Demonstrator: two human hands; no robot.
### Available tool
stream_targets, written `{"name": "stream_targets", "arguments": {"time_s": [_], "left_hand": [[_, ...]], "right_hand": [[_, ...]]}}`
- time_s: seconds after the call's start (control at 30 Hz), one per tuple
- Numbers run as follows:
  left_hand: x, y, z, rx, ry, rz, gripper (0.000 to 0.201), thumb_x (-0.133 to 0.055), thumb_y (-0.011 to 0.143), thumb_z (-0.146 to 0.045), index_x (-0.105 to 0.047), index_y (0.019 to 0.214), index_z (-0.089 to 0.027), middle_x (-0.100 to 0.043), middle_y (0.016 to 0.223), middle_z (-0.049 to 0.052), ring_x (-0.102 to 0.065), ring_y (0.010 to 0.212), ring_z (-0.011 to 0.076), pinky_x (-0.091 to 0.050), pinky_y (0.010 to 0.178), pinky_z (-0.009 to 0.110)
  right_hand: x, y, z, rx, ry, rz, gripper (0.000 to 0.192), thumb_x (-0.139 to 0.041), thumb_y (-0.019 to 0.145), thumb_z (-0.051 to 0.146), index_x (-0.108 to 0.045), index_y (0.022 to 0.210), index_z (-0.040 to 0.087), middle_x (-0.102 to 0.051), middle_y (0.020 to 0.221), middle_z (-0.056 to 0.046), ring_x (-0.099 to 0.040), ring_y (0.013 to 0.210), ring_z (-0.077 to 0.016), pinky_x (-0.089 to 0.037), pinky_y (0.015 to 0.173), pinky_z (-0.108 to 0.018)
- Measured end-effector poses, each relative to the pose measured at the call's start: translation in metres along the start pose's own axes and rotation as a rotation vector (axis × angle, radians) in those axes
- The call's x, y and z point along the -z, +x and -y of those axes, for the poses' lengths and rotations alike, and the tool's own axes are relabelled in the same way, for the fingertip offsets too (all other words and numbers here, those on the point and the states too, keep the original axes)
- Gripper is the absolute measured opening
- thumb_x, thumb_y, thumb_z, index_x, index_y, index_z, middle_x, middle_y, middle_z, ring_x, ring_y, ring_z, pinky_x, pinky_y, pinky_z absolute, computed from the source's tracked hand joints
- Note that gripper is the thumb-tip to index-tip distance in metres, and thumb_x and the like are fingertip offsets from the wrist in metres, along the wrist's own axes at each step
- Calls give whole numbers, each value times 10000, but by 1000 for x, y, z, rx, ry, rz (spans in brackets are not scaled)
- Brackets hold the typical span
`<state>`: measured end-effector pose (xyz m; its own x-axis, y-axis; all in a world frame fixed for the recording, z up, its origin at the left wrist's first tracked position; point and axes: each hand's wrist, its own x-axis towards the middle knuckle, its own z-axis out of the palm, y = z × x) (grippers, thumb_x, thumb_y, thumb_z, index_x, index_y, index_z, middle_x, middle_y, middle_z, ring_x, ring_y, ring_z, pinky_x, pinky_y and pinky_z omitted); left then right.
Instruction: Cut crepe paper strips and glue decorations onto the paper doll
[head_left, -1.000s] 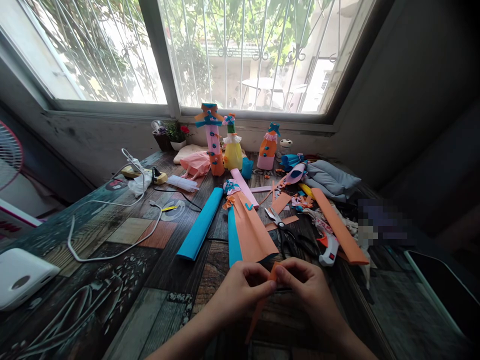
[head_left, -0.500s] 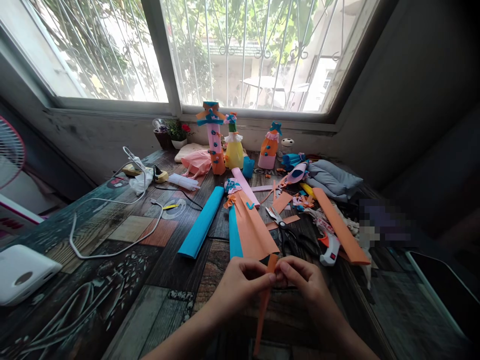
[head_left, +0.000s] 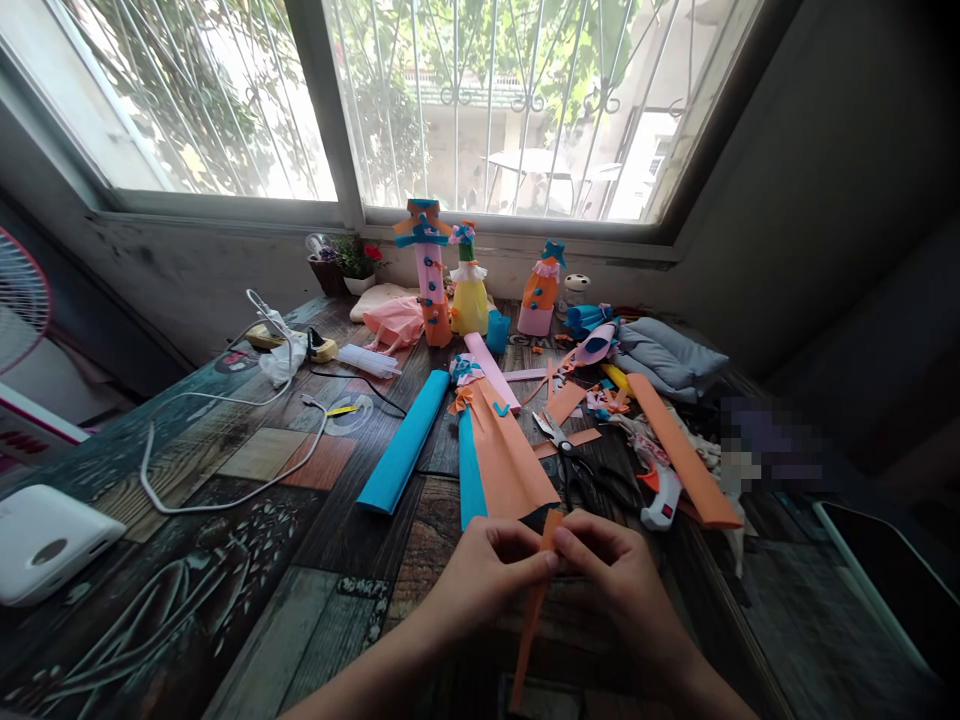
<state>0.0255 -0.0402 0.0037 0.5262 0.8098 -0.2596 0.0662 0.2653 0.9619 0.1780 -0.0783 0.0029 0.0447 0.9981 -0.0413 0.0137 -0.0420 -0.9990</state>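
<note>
Between my two hands hangs a narrow orange crepe paper strip [head_left: 531, 620], its top end pinched by my fingers and its tail dropping toward the table's near side. My left hand [head_left: 491, 565] is closed, thumb and fingers on the strip's left edge. My right hand [head_left: 611, 560] is closed too, its thumb and index finger pressing the strip near its top. Just beyond my hands lies an orange and blue crepe paper piece [head_left: 504, 450], gathered at its top with small paper flowers [head_left: 465, 370]. A blue crepe paper roll [head_left: 405, 445] rests to its left.
Scissors [head_left: 559, 440] and a white hot glue gun [head_left: 660, 498] lie right of the paper piece, with an orange roll [head_left: 682, 450] beyond. Decorated bottles [head_left: 469, 300] stand by the window. A white cable [head_left: 225, 510] and a power strip [head_left: 321, 347] are at left.
My right thumb and fingers have moved left onto the orange strip, closer to my left thumb. The strip's top has shifted slightly right. Other things stay in place.
</note>
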Motion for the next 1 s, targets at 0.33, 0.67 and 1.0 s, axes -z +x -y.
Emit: {"name": "stream_targets", "arguments": {"time_s": [0.33, 0.67, 1.0], "left_hand": [[2, 2, 4, 33, -58, 62, 348, -736, 628, -423, -680, 709, -90, -562, 627, 5, -460, 604, 108, -332, 591, 219], [0, 0, 1, 59, -82, 81, 358, -745, 616, -419, -678, 720, -84, -565, 645, 6, -460, 615, 109, -324, 602, 222], [0, -1, 0, 30, -58, 69, 330, -717, 665, -392, -696, 742, -72, -590, 664, 21, -471, 639, 115, -332, 619, 224]], "right_hand": [[0, -2, 5, 7, 40, -65, 212, -657, 764, 355, -634, 643, 181, -523, 596, 31, -479, 588, -128, -406, 568, -212], [4, -1, 1, 7, -3, -147, 246, -649, 761, 398, -635, 642, 183, -524, 571, 36, -473, 578, -127, -392, 560, -212], [3, 1, 2, -47, 11, -17, 244, -662, 740, 402, -656, 684, 164, -608, 640, -4, -532, 635, -160, -423, 600, -243]]}}
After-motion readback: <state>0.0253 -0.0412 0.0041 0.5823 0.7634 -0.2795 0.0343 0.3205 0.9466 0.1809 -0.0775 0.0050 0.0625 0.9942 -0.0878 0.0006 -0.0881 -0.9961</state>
